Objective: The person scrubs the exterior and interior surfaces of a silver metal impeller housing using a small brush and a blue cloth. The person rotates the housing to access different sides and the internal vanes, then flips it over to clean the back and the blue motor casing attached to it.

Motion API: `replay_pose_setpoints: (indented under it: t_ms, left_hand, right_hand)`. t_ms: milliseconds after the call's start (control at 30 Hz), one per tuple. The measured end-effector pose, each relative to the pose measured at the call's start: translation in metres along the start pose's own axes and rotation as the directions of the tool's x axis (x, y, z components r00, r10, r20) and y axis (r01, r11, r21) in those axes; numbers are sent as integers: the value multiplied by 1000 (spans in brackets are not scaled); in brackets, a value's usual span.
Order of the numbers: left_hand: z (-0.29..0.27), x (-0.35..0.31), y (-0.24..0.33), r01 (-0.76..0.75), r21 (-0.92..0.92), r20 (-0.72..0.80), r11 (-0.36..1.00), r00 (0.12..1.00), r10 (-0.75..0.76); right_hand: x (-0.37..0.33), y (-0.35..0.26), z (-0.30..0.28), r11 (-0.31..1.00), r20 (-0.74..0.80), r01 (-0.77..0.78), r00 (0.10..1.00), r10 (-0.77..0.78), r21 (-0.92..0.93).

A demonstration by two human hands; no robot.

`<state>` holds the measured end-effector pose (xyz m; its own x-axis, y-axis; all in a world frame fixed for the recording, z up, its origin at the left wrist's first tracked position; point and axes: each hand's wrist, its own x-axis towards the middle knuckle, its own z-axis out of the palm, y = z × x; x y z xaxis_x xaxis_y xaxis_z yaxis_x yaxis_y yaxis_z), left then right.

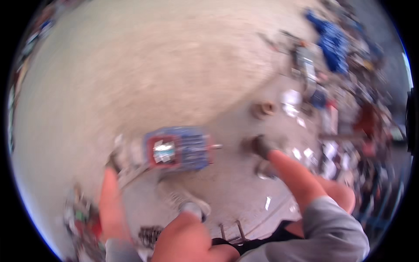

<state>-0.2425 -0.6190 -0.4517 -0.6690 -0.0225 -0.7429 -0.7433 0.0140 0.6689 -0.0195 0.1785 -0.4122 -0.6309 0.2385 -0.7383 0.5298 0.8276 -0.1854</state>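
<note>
The whole picture is smeared by motion. An electric motor [192, 150] with a blue ribbed body lies on the floor in front of me, its shaft [215, 146] pointing right. On its near-left part sits a red-rimmed opening [164, 151] with shiny pieces inside. My left hand [112, 162], dark as if gloved, is just left of the motor beside a pale blurred shape [131, 150]. To the right of the shaft, apart from the motor, is my right hand [261, 146], also dark as if gloved. A brownish blur lies at its fingers. Neither hand's fingers can be made out.
A brown ring-shaped part [265, 108] lies beyond my right hand. White scraps [290, 102] and a heap of clutter line the right side, with a blue bundle [332, 43] at the back. My foot [192, 203] is near the motor. More clutter [83, 216] sits at lower left.
</note>
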Motion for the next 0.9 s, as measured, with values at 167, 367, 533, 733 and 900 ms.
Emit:
replay_pose_setpoints:
  t_ms: [167,367,533,733,900]
  left_hand:
    - [31,-70,-46,-158,216,-415,964,878,237]
    - [94,-288,-136,91,576,-177,813,984,15]
    - [108,-443,-269,175,800,24,573,946,-322]
    - [152,-579,-329,498,389,-116,775,861,-495]
    - [98,-615,-353,447,527,-45,723,864,-501]
  right_hand:
    - [64,151,-8,1000,-163,-16,986,20,27]
    - [69,272,-56,915,-375,-401,855,357,-44]
    - [57,240,-63,944,-363,-225,923,127,-243]
    - [-12,224,-227,658,184,328,942,-280,-678]
    - [-98,218,-226,923,-58,60,994,-88,-381]
